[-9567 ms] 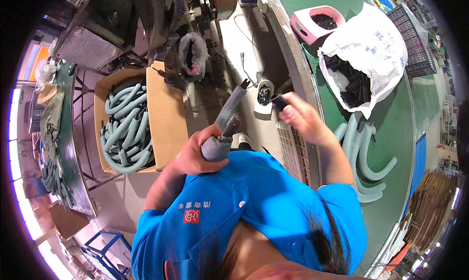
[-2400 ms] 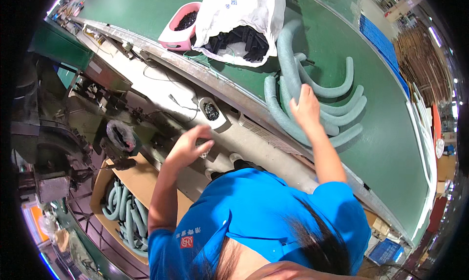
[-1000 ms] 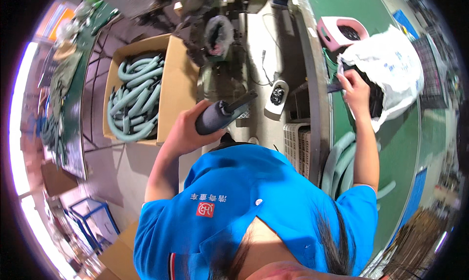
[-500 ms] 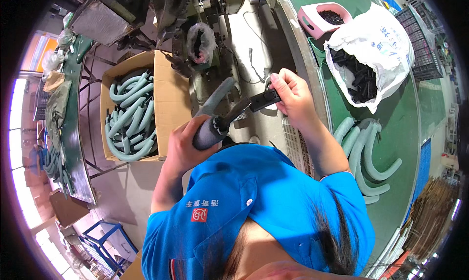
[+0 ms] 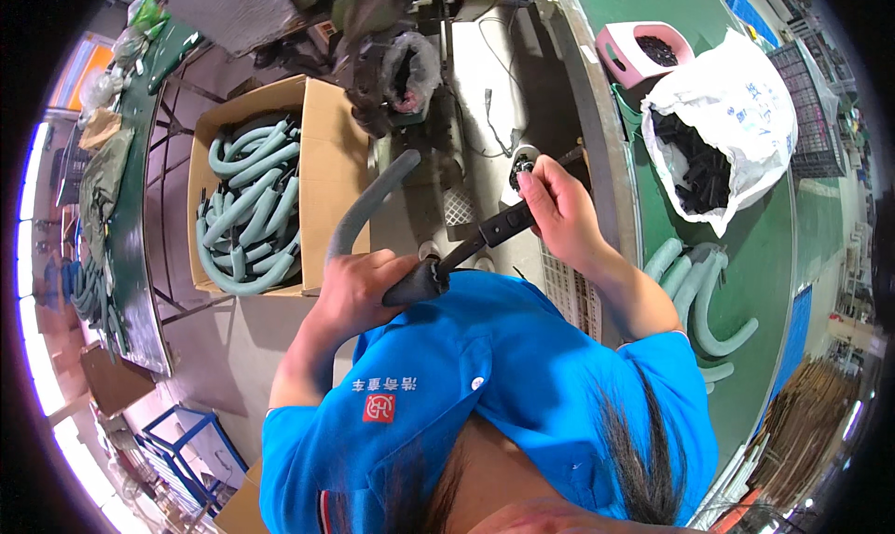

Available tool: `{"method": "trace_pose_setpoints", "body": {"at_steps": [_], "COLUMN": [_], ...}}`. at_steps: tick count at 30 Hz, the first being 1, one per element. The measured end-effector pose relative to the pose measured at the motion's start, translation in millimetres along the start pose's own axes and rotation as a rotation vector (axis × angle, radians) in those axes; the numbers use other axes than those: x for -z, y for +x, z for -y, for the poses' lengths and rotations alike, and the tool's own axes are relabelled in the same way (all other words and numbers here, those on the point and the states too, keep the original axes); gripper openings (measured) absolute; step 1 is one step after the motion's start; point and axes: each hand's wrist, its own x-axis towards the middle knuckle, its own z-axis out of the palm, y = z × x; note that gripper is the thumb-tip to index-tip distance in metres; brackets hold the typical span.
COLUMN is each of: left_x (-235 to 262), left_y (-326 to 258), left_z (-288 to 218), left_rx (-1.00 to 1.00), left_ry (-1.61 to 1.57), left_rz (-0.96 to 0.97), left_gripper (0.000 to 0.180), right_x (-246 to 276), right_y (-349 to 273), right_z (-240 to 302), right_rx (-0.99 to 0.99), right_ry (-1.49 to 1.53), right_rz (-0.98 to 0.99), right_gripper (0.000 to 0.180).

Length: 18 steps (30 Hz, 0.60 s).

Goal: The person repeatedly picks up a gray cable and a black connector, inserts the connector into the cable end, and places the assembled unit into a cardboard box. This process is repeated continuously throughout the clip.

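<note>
We are gripping a curved grey-green hose (image 5: 368, 203) with our left hand (image 5: 359, 287), fingers wrapped tight around its lower end just above our blue shirt, so that the rest of the hose is arching up and away from the fist toward the cardboard box (image 5: 322, 138) of similar hoses. Our right hand (image 5: 559, 212) is pinching a slim black rod-like part (image 5: 489, 231), whose lower tip is meeting the dark hose end (image 5: 419, 282) beside the left fist.
</note>
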Motion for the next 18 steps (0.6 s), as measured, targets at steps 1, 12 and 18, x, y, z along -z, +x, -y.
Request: {"method": "trace_pose_setpoints", "body": {"at_steps": [1,12,18], "left_x": [0,25,45], "left_y": [-4,-29,-43], "left_z": [4,37,63], "left_rx": [0.011,0.085,0.057], "left_ry": [-0.021,-0.124,-0.053], "left_rz": [-0.021,-0.129,-0.111], "left_gripper": [0.045,0.050,0.049], "right_x": [-7,-72,-100], "right_y": [-1,26,36], "right_z": [-4,21,33], "right_rx": [0.008,-0.145,-0.145], "right_ry": [0.041,0.475,0.487], "right_rz": [0.007,-0.045,-0.064], "right_gripper": [0.030,0.029,0.027]}}
